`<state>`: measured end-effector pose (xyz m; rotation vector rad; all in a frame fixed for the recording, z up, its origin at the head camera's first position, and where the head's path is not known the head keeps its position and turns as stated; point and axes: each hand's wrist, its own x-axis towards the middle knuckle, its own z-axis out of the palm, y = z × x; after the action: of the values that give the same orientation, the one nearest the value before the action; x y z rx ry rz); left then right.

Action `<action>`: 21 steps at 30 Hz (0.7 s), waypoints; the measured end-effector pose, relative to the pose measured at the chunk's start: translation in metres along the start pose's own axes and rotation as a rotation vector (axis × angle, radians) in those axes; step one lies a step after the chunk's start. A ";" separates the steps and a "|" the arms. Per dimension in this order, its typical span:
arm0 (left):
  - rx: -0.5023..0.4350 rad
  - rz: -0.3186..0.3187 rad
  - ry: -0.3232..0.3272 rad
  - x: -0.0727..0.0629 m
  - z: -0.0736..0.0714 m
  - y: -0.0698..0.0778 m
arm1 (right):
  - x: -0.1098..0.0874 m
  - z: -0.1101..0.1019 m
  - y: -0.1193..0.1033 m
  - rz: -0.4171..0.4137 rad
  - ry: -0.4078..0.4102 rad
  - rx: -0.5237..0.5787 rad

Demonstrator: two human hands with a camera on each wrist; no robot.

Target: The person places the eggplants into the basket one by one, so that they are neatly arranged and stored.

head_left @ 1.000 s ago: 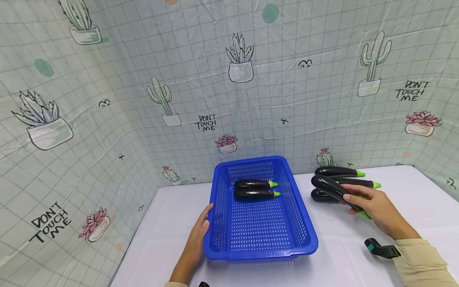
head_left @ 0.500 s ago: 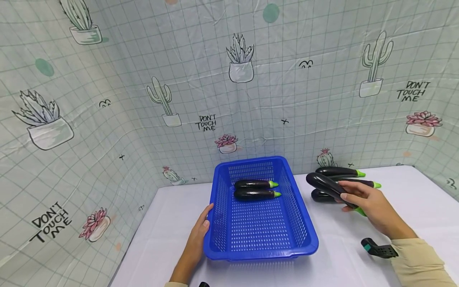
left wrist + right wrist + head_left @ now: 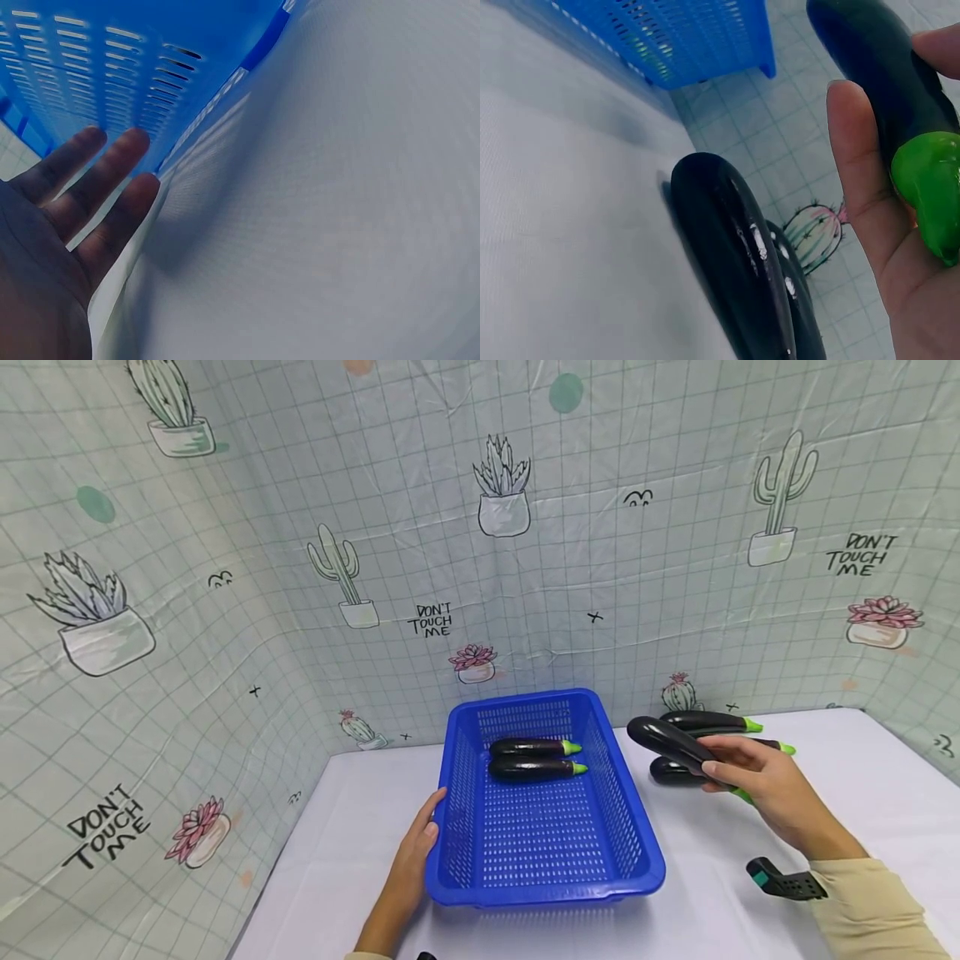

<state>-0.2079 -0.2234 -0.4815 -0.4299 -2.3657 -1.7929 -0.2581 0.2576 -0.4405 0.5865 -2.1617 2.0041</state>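
The right hand [image 3: 761, 783] holds an eggplant [image 3: 667, 742] above the bench [image 3: 322, 877], to the right of a blue basket [image 3: 555, 889]. Its grip is clamped on the eggplant's stem half, the thumb on one side and fingers on the other. The held eggplant slants, its rounded dark end pointing up and left, just beside the basket's right rim, and its green cap lying near the palm.

The left hand [image 3: 411, 856] is at the basket's left side, its fingertips at the outer wall. Its grip is not closed around anything: the left wrist view shows three fingers straight, with gaps between them, against the slotted plastic.

Inside the basket, toward the far end, a farther eggplant [image 3: 525, 747] and a nearer eggplant [image 3: 529, 767] lie side by side, green stems to the right. To the right of the basket, three more lie on the bench: a back eggplant [image 3: 701, 721], a middle eggplant [image 3: 784, 748] mostly hidden behind the hand and the held one, and a front eggplant [image 3: 672, 771], partly covered too.

A dark strap [image 3: 787, 881] shows below the beige right sleeve [image 3: 873, 906]. Behind the bench hangs a pale checked cloth [image 3: 600, 560] printed with potted plants and lettering.
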 end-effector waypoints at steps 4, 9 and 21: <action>-0.001 -0.007 -0.001 0.000 0.000 -0.001 | 0.001 0.002 0.000 0.010 -0.001 -0.046; 0.001 -0.007 0.000 0.001 0.001 -0.001 | 0.001 0.005 -0.001 0.006 -0.011 -0.037; 0.010 -0.004 0.002 0.001 0.000 -0.001 | 0.003 0.012 -0.011 -0.040 -0.062 0.001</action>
<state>-0.2095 -0.2231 -0.4826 -0.4225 -2.3743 -1.7818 -0.2553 0.2445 -0.4307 0.6957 -2.1650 1.9927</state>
